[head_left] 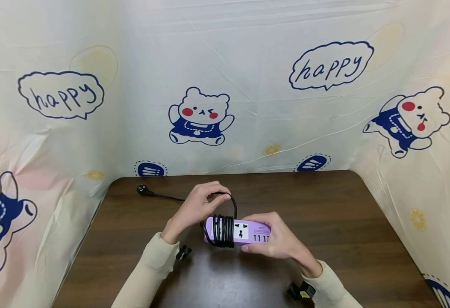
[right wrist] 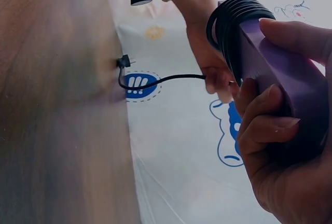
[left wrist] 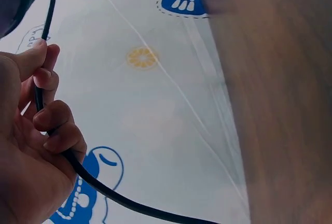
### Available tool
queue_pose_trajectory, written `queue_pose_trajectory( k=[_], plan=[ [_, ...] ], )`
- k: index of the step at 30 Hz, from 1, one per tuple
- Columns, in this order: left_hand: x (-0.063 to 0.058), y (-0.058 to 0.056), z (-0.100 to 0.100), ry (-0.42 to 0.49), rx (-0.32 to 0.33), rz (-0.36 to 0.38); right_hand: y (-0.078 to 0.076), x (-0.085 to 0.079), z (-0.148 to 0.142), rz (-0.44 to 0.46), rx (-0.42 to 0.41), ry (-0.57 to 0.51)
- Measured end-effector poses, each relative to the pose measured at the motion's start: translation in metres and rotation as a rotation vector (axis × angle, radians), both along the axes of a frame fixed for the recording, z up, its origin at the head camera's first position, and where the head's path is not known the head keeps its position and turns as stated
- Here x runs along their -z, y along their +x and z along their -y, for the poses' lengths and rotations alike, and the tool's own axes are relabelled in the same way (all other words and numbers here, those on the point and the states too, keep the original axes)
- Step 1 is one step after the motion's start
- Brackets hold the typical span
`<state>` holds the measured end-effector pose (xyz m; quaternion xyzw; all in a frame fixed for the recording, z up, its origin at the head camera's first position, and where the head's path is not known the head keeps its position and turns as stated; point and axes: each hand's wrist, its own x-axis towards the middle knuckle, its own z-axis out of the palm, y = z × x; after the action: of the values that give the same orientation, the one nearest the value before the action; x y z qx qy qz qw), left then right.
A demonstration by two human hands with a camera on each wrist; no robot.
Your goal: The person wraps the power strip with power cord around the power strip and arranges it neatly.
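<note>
A purple power strip point(head_left: 249, 231) with white sockets and USB ports is held by its right end in my right hand point(head_left: 276, 237). Several turns of its black cord point(head_left: 223, 231) are wound round the left half. My left hand point(head_left: 199, 203), above and left of the strip, pinches the cord between thumb and finger; in the left wrist view the other fingers curl round the cord point(left wrist: 111, 194) too. From that hand the loose end runs left to a black plug point(head_left: 145, 190). In the right wrist view, the right fingers point(right wrist: 264, 115) wrap the strip's underside.
The brown wooden table point(head_left: 344, 222) extends on all sides of the hands. Behind it and at both sides hangs a pale cloth point(head_left: 255, 128) printed with bears and "happy" bubbles. Black wrist devices point(head_left: 301, 291) sit by the cuffs.
</note>
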<state>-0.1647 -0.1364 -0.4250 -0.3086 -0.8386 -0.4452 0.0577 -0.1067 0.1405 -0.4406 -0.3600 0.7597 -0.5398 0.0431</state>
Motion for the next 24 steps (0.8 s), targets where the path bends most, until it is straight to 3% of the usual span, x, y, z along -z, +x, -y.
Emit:
queue_pose_trajectory(
  k=[6, 13, 18, 24],
  plan=[
    [-0.008, 0.005, 0.001, -0.041, -0.002, -0.075, 0.0, 0.002, 0.002, -0.034, 0.023, 0.027],
    [-0.017, 0.011, 0.001, -0.147, -0.028, -0.143, -0.002, 0.009, 0.006, -0.094, 0.075, 0.092],
    [-0.02, 0.019, -0.004, -0.228, -0.091, -0.188, -0.004, 0.015, 0.008, -0.081, 0.124, 0.133],
    [-0.022, 0.033, -0.015, -0.333, -0.192, -0.302, -0.007, 0.022, 0.01, -0.083, 0.174, 0.141]
  ],
)
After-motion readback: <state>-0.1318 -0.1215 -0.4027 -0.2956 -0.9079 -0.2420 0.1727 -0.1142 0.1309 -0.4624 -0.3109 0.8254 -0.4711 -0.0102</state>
